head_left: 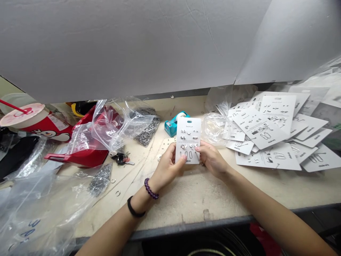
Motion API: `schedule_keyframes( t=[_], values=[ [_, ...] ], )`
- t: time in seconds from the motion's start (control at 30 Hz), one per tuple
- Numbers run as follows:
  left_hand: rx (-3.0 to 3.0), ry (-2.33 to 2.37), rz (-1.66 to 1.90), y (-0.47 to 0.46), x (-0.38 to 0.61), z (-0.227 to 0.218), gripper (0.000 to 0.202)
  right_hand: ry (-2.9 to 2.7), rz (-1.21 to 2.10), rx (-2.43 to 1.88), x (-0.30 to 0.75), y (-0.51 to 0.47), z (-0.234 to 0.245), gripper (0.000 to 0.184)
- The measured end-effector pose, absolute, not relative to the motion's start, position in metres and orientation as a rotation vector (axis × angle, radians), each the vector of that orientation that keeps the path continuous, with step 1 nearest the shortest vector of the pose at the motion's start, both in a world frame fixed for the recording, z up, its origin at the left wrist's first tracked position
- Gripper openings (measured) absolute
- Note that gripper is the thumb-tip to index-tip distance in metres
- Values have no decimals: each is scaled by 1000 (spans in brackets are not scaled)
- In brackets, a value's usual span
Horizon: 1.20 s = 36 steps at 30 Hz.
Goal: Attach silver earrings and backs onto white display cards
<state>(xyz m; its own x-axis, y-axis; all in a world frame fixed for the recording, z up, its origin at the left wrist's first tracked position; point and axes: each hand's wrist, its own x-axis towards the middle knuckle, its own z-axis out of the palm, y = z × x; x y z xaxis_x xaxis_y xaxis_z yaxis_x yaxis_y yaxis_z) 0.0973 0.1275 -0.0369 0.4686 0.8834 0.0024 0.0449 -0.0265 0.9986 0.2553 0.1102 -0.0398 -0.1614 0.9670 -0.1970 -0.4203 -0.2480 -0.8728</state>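
Both hands grasp a white earring card (188, 140) above the front of the cream workbench (186, 206): the left hand (167, 170) pinches its lower left edge, and the right hand (211, 159) holds its right edge, fingertips on the face. The card stands tilted, with small silver pieces in rows. A purple bead bracelet (150, 188) and a black band (133, 208) circle the left wrist. Small metal rings (117, 193) lie near the left forearm. Just behind the card sits a teal tape dispenser (173, 124). To the right spreads a loose pile of similar cards (266, 128). To the left lie keys (121, 159), a red dustpan (80, 156), and a clear plastic bag (114, 124).
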Motion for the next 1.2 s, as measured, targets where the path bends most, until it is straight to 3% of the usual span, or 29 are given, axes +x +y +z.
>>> schedule_keyframes(
  t=[1.2],
  values=[
    [1503, 864, 794, 127, 97, -35, 31, -660, 1681, -1036, 255, 112, -42, 19]
  ],
)
